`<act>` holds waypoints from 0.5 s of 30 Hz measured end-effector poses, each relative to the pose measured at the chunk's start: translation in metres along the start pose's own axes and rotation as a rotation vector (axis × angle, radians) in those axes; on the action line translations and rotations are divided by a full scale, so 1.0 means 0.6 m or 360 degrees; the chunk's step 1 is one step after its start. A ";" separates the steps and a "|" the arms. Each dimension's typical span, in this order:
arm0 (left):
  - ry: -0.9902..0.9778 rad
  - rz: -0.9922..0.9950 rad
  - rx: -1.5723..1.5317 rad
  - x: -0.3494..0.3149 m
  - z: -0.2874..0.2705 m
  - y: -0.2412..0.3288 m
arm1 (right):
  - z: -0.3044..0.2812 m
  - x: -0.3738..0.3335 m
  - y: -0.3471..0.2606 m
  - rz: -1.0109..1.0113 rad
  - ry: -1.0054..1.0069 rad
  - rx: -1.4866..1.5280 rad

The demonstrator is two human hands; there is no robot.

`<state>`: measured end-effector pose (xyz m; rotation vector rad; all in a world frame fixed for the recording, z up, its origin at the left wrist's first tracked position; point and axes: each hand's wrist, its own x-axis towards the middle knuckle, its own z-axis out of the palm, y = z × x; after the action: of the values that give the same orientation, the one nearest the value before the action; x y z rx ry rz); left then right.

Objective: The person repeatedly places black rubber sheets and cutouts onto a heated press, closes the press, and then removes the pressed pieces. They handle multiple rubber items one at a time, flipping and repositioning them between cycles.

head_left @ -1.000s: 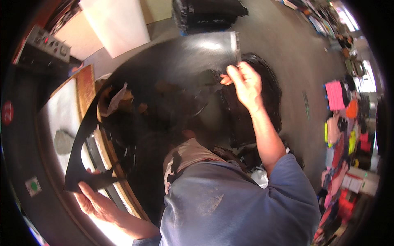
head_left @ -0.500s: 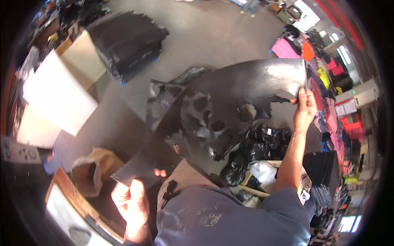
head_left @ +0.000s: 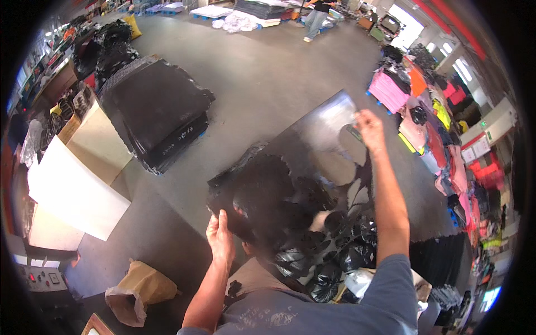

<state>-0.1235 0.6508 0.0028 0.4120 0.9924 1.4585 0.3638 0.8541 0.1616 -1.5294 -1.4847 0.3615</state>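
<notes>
A thin, shiny black sheet (head_left: pixel 257 192) with large ragged cut-out holes is stretched slantwise in front of me. My left hand (head_left: pixel 221 239) pinches its near left edge, thumb on top. At the far right corner, my right hand (head_left: pixel 369 131) is closed on the sheet's edge beside a big opening. Floor and black plastic show through some of the holes. Torn, narrow strips of the sheet hang below my right hand. Black plastic bags (head_left: pixel 326 282) lie beneath its near right side, partly hidden by it.
A tall stack of black sheets (head_left: pixel 159 100) stands far left. White board (head_left: pixel 84 187) leans nearer, with an open brown paper sack (head_left: pixel 151 282) on the floor. Pink sheets (head_left: pixel 389 89) and coloured piles line the right. Another person (head_left: pixel 317 21) stands far back.
My left hand has moved up and to the right with its edge of the sheet; my right hand has shifted left and slightly down. The view has tilted up, showing more floor.
</notes>
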 end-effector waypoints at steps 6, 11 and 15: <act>0.0655 -0.0422 0.0882 0.092 -0.221 -0.126 | 0.282 -0.147 0.202 0.0343 -0.0411 -0.0142; 0.0635 -0.0546 0.1103 0.049 -0.412 -0.052 | 0.455 -0.371 0.217 0.1018 -0.1238 -0.0087; 0.0857 -0.0605 0.1050 0.148 -0.532 0.042 | 0.583 -0.469 0.175 0.0981 -0.1476 -0.0098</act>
<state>-0.3970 0.6333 -0.1849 0.2729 1.8867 0.8766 0.1021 0.7638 -0.2070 -1.9718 -1.6328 1.5621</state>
